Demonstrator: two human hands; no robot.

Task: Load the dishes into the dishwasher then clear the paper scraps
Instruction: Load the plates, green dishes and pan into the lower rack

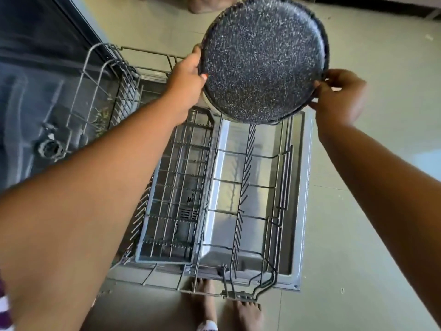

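Speckled plate (262, 60), rim in grip of left hand (188, 80) and right hand (341, 96)

There are no words, numbers or signs to read on the plate (262, 58), the rack (241, 187) or the dishwasher door (307, 187).

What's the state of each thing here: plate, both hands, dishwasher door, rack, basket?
speckled plate: held in the air above the rack, tilted
left hand: grips the plate's left rim
right hand: pinches the plate's right rim
dishwasher door: open, lying flat
lower rack: pulled out over the door, no dishes in it
cutlery basket: sits in the rack's left side, looks empty
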